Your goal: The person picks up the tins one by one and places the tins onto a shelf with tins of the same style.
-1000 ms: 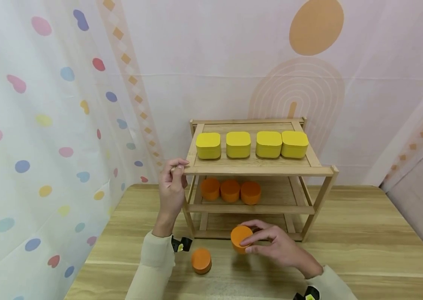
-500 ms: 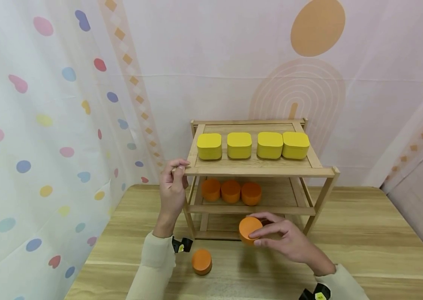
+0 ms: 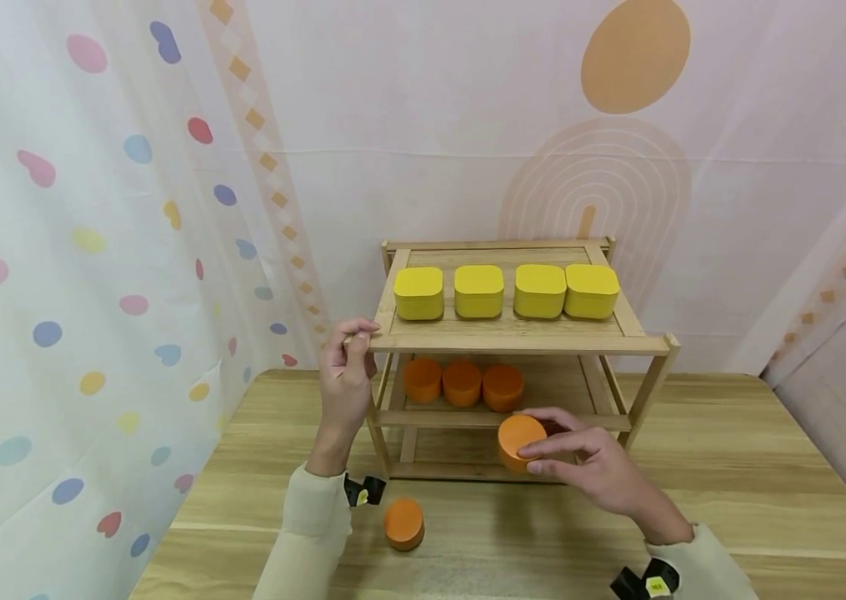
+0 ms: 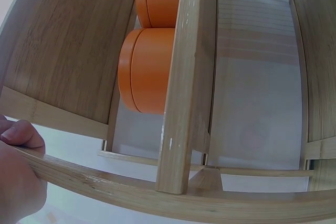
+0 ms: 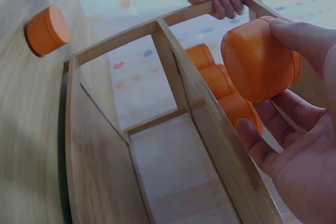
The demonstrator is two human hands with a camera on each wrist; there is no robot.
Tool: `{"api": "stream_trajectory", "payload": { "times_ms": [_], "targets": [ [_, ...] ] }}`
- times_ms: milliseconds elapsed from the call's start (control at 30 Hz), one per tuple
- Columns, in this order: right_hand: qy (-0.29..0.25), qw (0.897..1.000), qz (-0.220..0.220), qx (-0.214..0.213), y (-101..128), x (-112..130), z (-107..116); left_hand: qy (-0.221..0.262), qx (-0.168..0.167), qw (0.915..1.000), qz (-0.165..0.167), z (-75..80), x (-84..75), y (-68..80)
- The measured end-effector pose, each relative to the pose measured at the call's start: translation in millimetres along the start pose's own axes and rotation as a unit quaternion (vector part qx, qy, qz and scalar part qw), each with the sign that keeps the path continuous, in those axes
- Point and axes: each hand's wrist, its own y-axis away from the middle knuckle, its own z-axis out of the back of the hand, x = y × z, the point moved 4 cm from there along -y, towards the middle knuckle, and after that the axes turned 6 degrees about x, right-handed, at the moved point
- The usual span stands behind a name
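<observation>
My right hand [image 3: 598, 471] pinches a round orange container [image 3: 522, 443] between thumb and fingers, holding it in the air in front of the wooden shelf rack [image 3: 498, 342]. In the right wrist view that orange container [image 5: 257, 60] appears close to the camera. With curled fingers, my left hand [image 3: 345, 367] grips the front left corner of the rack's top shelf. Three orange containers [image 3: 462, 383] stand in a row on the middle shelf, toward its left. Another orange container [image 3: 403, 525] sits on the table near my left wrist.
Several yellow rounded-square containers [image 3: 478, 292] line the top shelf, the right two side by side. The rack stands on a wood-grain table [image 3: 738, 483]. A patterned curtain [image 3: 407, 117] hangs behind the table and along its left.
My right hand has carried the orange container rightward and up, from the bottom shelf's front edge toward the middle shelf's. The left hand stays on the rack.
</observation>
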Motion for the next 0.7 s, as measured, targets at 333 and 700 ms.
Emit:
{"api": "stream_trajectory", "payload": {
  "times_ms": [333,700],
  "targets": [
    [0.012,0.998,-0.039,-0.048,1,-3,18,-0.001,-0.001,1.0000,0.000,0.8,1.7,0.5],
    [0.069,0.988,-0.083,-0.107,-2,-9,31,-0.005,-0.001,1.0000,0.000,0.6,0.9,0.4]
  ]
}}
